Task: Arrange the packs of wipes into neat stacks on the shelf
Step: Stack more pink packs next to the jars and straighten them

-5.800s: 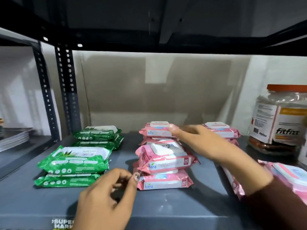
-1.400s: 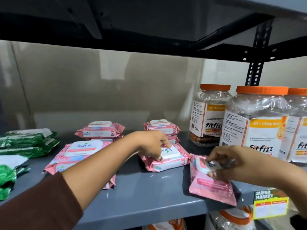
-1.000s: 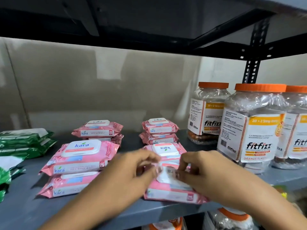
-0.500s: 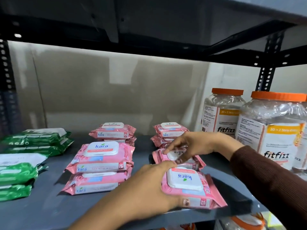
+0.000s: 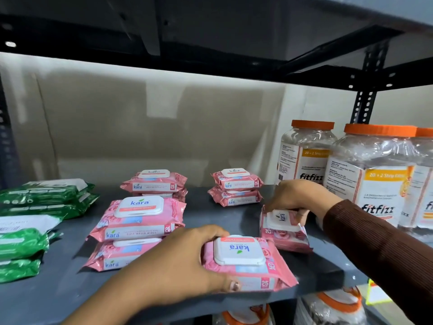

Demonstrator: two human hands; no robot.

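On the grey shelf (image 5: 229,216), my left hand (image 5: 185,266) grips the left side of a pink wipes pack (image 5: 248,263) at the front edge, its label upside down to me. My right hand (image 5: 297,198) holds a second pink pack (image 5: 284,227), turned sideways, just behind it to the right. Three pink stacks of two stand further in: front left (image 5: 138,226), back left (image 5: 154,182) and back middle (image 5: 236,186). Green wipes packs (image 5: 44,195) are stacked at the far left, with more green packs (image 5: 21,245) in front of them.
Clear jars with orange lids (image 5: 372,174) crowd the right end of the shelf, close to my right wrist. A dark shelf board hangs low overhead. More orange-lidded jars (image 5: 332,308) sit on the level below. A black upright post (image 5: 365,99) stands at the back right.
My right hand has drawn the second pink pack to the right and turned it sideways. My left hand still holds the front pack at the shelf edge.
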